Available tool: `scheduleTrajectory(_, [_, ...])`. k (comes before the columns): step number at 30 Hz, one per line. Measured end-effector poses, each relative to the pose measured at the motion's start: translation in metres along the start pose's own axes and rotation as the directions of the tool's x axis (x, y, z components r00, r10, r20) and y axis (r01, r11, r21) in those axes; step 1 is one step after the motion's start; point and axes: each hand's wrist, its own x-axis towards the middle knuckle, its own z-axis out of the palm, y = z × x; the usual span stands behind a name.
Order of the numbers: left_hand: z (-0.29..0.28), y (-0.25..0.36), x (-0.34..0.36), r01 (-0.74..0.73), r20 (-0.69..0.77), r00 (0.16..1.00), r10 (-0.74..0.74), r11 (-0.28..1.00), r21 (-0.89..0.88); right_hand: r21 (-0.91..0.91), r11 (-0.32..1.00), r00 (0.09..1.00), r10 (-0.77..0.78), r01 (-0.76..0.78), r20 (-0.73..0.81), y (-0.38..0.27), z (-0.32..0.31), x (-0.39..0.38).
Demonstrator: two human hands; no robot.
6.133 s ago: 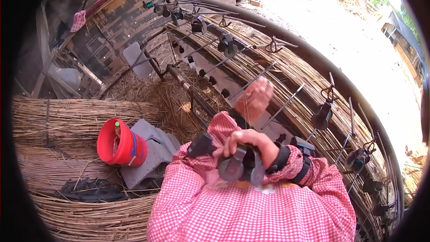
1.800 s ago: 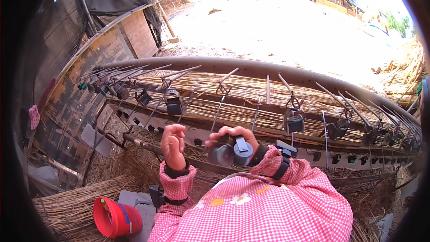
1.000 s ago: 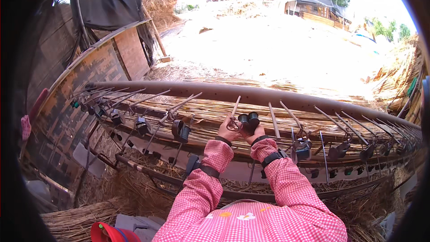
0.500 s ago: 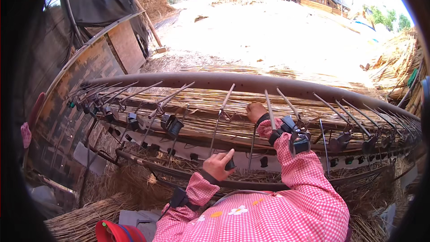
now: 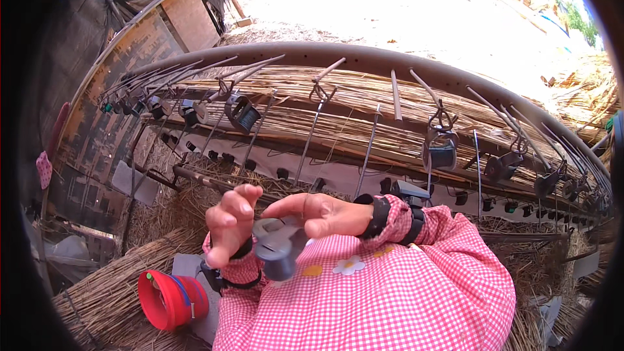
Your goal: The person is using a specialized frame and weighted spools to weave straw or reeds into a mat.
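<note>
Close to my chest, a grey spool in a bracket [image 5: 278, 253] hangs between my hands, partly smeared by motion. My right hand [image 5: 335, 216] comes in from the right, thumb and forefinger pinched at the top of the bracket. On the other side my left hand [image 5: 233, 218] is raised with its fingers spread, near the spool but not wrapped round it. In front of both hands stands a frame with a long brown bar [image 5: 292, 51]. Pegs stick out of it, and several dark spools [image 5: 242, 114] hang from hooks along it. Straw-like reeds [image 5: 364, 94] lie lengthwise behind the pegs.
A red bucket [image 5: 170, 300] stands at lower left beside reed bundles [image 5: 130, 273]. A woven panel [image 5: 97, 149] closes off the left side. More reeds [image 5: 585, 88] are heaped at far right. Bright ground [image 5: 390, 6] lies beyond the bar.
My right hand has drawn back from the reeds to my chest. My left hand, earlier with a dark spool, has moved left and spread its fingers. The view has tipped downward.
</note>
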Motion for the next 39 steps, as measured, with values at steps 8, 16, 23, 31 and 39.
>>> scheduleTrajectory(8, [0.044, -0.081, 0.02, -0.594, 0.571, 0.727, -0.382, 0.067, 0.801, -0.083, 0.982, 0.908, 0.189, -0.17, 0.375, -0.005, 0.02, -0.01])
scheduleTrajectory(16, [-0.02, -0.141, 0.027, 0.748, 0.141, 0.424, -0.894, 0.434, 0.502, 0.407, 0.868, 0.814, 0.008, 0.283, -0.581, -0.015, -0.168, 0.003])
scheduleTrajectory(23, [-0.053, -0.227, 0.047, 0.483, -0.295, 0.543, -0.786, 0.579, -0.656, 0.473, 0.555, 0.542, 0.047, 0.685, -0.839, 0.022, -0.246, 0.051])
scheduleTrajectory(31, [-0.024, -0.197, 0.067, 0.275, -0.139, 0.867, -0.478, 0.227, 0.934, 0.333, 0.942, 0.542, 0.268, 0.023, -0.796, 0.005, -0.191, 0.055])
scheduleTrajectory(39, [-0.013, -0.134, -0.003, -0.085, 0.137, 0.95, -0.281, 0.19, 0.978, -0.274, 0.955, 0.598, -0.285, 0.112, -0.749, -0.009, -0.182, 0.008])
